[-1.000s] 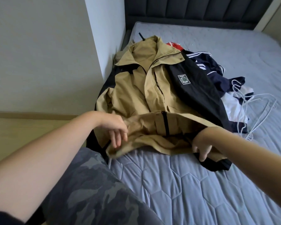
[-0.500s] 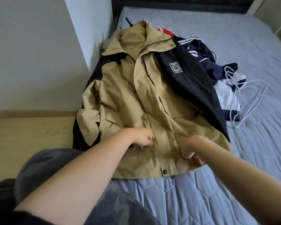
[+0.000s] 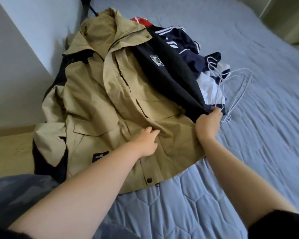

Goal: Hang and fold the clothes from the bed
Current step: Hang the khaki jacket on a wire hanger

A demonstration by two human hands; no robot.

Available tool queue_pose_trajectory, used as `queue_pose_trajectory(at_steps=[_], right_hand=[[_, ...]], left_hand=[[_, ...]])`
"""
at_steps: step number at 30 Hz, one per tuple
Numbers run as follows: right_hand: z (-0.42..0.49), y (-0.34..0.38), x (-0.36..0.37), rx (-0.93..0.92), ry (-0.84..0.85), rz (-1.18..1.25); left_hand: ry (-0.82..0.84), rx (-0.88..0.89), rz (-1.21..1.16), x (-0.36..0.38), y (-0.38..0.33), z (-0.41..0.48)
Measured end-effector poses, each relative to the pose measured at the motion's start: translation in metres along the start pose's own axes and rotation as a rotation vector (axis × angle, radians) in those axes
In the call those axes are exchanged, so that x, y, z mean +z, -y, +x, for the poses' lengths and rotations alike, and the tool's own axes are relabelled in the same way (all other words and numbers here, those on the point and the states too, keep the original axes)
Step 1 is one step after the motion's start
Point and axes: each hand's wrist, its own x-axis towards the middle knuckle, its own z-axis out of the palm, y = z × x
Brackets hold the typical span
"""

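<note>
1. A person kneeling at the edge of a bed (image 3: 248,152) works on a tan jacket (image 3: 121,94) that is spread front-up on the blue quilted cover, its collar toward the headboard and its hem nearest the camera.
2. The left hand (image 3: 145,142) rests on the jacket's lower front beside the closure, fingers fairly straight and pressing on the fabric.
3. The right hand (image 3: 208,125) is clamped on the end of the jacket's black sleeve (image 3: 171,75), fingers curled round the cloth at the jacket's right edge. The sleeve carries a small white badge (image 3: 156,60).
4. Just beyond that grip lies a pile of other clothes: a navy garment (image 3: 183,42) with white stripes, a white garment (image 3: 209,88) under it, and a scrap of red fabric (image 3: 141,20) near the collar. The black sleeve lies over the pile's near edge.
5. White wire hangers (image 3: 238,90) lie on the pile and the cover, their lower ends just beside the right hand's fingertips.
6. The jacket's far side crowds a white wall (image 3: 24,49), with its tan sleeve bunched over the mattress edge above a wooden floor (image 3: 10,152).
7. A black label (image 3: 100,156) sits near the hem, and a dark snap (image 3: 148,179) marks the bottom of the closure.
8. A camouflage-clad leg (image 3: 16,192) fills the lower left corner.
</note>
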Motion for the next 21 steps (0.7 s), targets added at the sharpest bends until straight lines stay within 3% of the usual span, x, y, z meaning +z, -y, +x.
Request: queue_pose_trajectory(at_steps=[3,8,12,18,21], right_hand=[[0.021,-0.009,0.006,0.029,-0.085,-0.050],[0.037,-0.023,0.014,0.451,0.021,0.057],[0.051,-0.029,0.012,0.446,0.131,-0.031],[0.056,-0.028,0.008,0.381,0.158,-0.114],[0.050,-0.018,0.008,0.360,0.042,-0.084]], left_hand=[[0.051,-0.009,0.015,-0.002,0.002,0.004],[0.062,-0.007,-0.024,-0.008,0.007,0.006],[0.094,0.008,-0.015,-0.006,0.012,0.002],[0.110,0.021,-0.087,-0.008,0.019,0.001],[0.114,0.019,-0.107,-0.008,0.021,0.000]])
